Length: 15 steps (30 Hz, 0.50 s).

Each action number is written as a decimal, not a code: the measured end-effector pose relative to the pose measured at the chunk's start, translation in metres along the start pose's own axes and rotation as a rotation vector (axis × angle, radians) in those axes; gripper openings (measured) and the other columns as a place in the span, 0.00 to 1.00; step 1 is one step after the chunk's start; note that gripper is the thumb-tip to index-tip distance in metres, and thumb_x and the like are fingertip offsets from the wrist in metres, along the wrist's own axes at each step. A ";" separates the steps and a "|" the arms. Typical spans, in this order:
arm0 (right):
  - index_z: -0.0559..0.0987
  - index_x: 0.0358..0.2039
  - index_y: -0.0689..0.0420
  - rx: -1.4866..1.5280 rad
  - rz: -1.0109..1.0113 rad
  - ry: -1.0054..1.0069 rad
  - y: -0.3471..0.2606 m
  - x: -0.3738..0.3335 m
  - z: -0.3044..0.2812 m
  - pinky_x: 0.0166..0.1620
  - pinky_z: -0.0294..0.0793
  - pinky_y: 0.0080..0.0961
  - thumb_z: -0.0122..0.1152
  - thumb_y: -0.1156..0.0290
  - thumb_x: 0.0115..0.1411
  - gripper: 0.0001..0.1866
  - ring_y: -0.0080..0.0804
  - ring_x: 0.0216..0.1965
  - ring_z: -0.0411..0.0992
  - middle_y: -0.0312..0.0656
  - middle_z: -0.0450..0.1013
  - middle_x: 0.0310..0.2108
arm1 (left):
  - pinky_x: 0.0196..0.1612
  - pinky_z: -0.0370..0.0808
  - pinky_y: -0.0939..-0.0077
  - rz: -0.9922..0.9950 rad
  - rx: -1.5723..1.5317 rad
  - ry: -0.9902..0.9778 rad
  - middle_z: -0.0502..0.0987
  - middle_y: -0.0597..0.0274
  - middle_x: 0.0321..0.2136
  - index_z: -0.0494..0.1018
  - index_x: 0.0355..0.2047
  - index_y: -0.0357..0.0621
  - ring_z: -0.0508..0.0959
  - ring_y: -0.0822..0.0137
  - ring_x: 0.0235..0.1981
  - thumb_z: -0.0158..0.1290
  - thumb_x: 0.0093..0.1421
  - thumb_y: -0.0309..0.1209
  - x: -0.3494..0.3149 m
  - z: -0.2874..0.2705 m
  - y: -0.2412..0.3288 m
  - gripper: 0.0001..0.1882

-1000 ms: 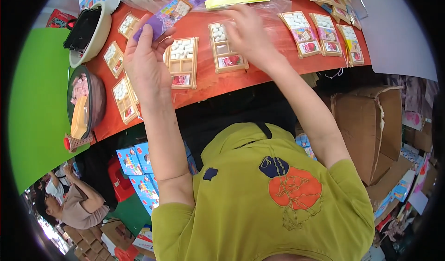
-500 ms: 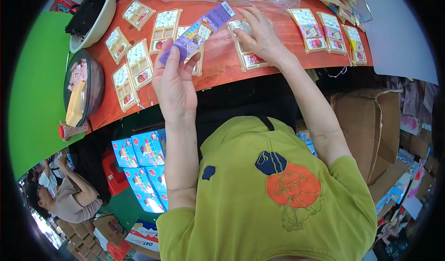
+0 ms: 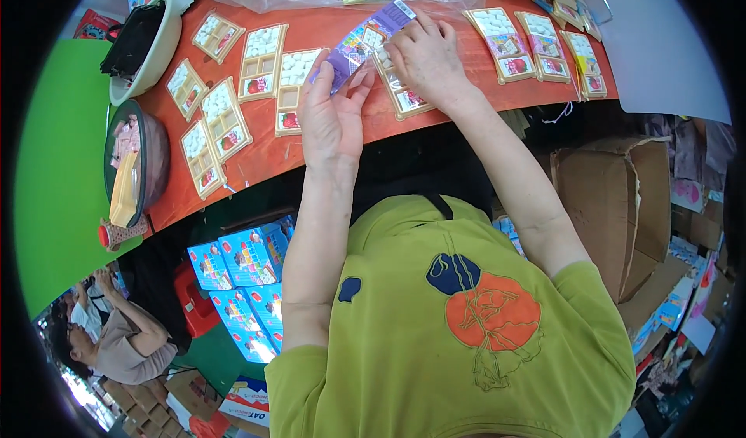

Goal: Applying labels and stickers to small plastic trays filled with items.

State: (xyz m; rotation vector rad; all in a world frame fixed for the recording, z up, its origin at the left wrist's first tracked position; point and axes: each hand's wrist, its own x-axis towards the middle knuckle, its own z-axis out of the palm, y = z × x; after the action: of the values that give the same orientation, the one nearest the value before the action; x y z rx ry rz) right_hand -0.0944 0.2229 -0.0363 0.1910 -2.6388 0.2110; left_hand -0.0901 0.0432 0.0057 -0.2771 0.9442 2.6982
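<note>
My left hand (image 3: 334, 119) pinches a long purple printed card sleeve (image 3: 359, 48) near its lower end, thumb on its face. The sleeve slants up to the right, its upper end close to my right fingers. My right hand (image 3: 429, 63) is bent over a tan compartment tray (image 3: 408, 105), thumb over its upper part and fingers along the far right side. The palm hides much of this tray. White pieces and a strawberry picture show in it. Left of the sleeve lies a similar tray (image 3: 289, 94) with white pieces.
More filled trays (image 3: 225, 119) lie on the red table (image 3: 326, 149) at left. Sleeved trays (image 3: 503, 45) stand at right. A dark bowl (image 3: 155, 150) and a white basin (image 3: 159, 57) line the left edge. Blue boxes (image 3: 252, 255) and an open carton (image 3: 610, 212) are below.
My left hand has moved right with the purple sleeve, bringing it over the tray under my right hand. The tray on the left is more exposed. My right fingers have curled more.
</note>
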 end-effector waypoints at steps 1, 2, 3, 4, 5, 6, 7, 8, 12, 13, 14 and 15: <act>0.78 0.47 0.54 -0.014 0.028 0.003 -0.006 0.003 -0.010 0.58 0.59 0.47 0.58 0.62 0.62 0.15 0.43 0.58 0.66 0.46 0.71 0.51 | 0.52 0.77 0.57 -0.008 0.004 0.012 0.75 0.49 0.49 0.64 0.58 0.37 0.78 0.53 0.48 0.54 0.67 0.29 0.000 0.001 0.000 0.22; 0.78 0.45 0.55 -0.028 0.055 0.007 -0.011 0.005 -0.015 0.56 0.62 0.45 0.60 0.62 0.61 0.14 0.42 0.56 0.67 0.47 0.72 0.49 | 0.52 0.77 0.57 -0.009 0.006 0.012 0.75 0.49 0.49 0.64 0.58 0.37 0.78 0.53 0.48 0.54 0.67 0.29 0.000 0.002 0.003 0.22; 0.78 0.45 0.55 -0.028 0.056 0.009 -0.014 0.006 -0.016 0.56 0.62 0.45 0.60 0.62 0.61 0.14 0.42 0.56 0.67 0.47 0.72 0.49 | 0.51 0.77 0.58 0.035 0.042 -0.007 0.77 0.50 0.47 0.66 0.57 0.37 0.79 0.55 0.47 0.55 0.65 0.27 0.000 0.000 0.007 0.21; 0.78 0.42 0.55 -0.010 0.082 -0.030 -0.015 0.006 -0.014 0.52 0.65 0.42 0.62 0.63 0.59 0.13 0.42 0.53 0.69 0.47 0.73 0.45 | 0.50 0.78 0.60 0.074 0.079 -0.024 0.78 0.51 0.45 0.67 0.56 0.37 0.80 0.56 0.46 0.56 0.64 0.26 0.002 -0.001 0.009 0.20; 0.77 0.39 0.56 0.008 0.107 -0.067 -0.015 0.006 -0.014 0.49 0.68 0.39 0.64 0.64 0.57 0.13 0.41 0.49 0.72 0.47 0.74 0.42 | 0.50 0.78 0.60 0.070 0.080 -0.022 0.78 0.51 0.45 0.67 0.56 0.37 0.80 0.56 0.46 0.56 0.64 0.26 0.003 -0.001 0.011 0.20; 0.77 0.39 0.56 0.009 0.110 -0.071 -0.016 0.006 -0.014 0.49 0.68 0.39 0.64 0.64 0.57 0.13 0.41 0.49 0.72 0.47 0.74 0.42 | 0.49 0.78 0.61 0.083 0.117 -0.003 0.79 0.53 0.44 0.68 0.55 0.37 0.80 0.57 0.45 0.57 0.63 0.24 0.003 -0.001 0.013 0.20; 0.77 0.38 0.56 0.002 0.067 -0.118 -0.018 0.006 -0.016 0.47 0.70 0.39 0.66 0.65 0.56 0.13 0.41 0.47 0.73 0.47 0.75 0.39 | 0.48 0.79 0.62 0.101 0.155 0.012 0.79 0.54 0.42 0.70 0.54 0.37 0.80 0.59 0.44 0.58 0.62 0.23 0.003 0.000 0.016 0.20; 0.76 0.37 0.57 -0.005 0.023 -0.166 -0.021 0.007 -0.019 0.45 0.73 0.39 0.67 0.66 0.54 0.13 0.41 0.45 0.75 0.46 0.76 0.36 | 0.46 0.79 0.64 0.108 0.164 0.022 0.79 0.55 0.42 0.69 0.54 0.38 0.80 0.61 0.43 0.59 0.61 0.23 0.002 0.001 0.018 0.20; 0.75 0.37 0.58 0.098 0.107 -0.314 -0.024 0.012 -0.026 0.46 0.76 0.41 0.68 0.69 0.52 0.14 0.43 0.45 0.77 0.47 0.77 0.33 | 0.44 0.79 0.66 0.135 0.189 0.043 0.79 0.56 0.42 0.70 0.54 0.38 0.80 0.63 0.42 0.59 0.61 0.22 -0.001 0.002 0.027 0.20; 0.75 0.37 0.59 0.108 0.078 -0.310 -0.022 0.014 -0.028 0.46 0.77 0.41 0.68 0.69 0.52 0.14 0.45 0.45 0.77 0.49 0.77 0.34 | 0.43 0.79 0.67 0.140 0.197 0.036 0.79 0.56 0.42 0.70 0.53 0.38 0.80 0.63 0.42 0.59 0.61 0.22 -0.002 0.002 0.028 0.20; 0.74 0.36 0.59 0.118 0.051 -0.306 -0.020 0.014 -0.029 0.45 0.78 0.41 0.68 0.69 0.52 0.14 0.46 0.45 0.77 0.50 0.77 0.34 | 0.42 0.79 0.67 0.144 0.205 0.028 0.79 0.57 0.42 0.70 0.53 0.37 0.80 0.64 0.41 0.59 0.61 0.22 -0.003 0.002 0.030 0.20; 0.74 0.36 0.59 0.119 0.052 -0.308 -0.016 0.014 -0.028 0.45 0.78 0.41 0.68 0.69 0.52 0.14 0.46 0.45 0.77 0.50 0.77 0.34 | 0.42 0.79 0.67 0.142 0.205 0.030 0.79 0.57 0.42 0.70 0.53 0.37 0.80 0.64 0.41 0.59 0.61 0.22 -0.003 0.001 0.031 0.20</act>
State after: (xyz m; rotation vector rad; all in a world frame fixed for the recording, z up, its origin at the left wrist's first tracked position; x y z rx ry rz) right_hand -0.0906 0.2109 -0.0034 0.2094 -2.9416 0.3837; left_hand -0.0969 0.0199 0.0252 -0.2162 1.2839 2.6990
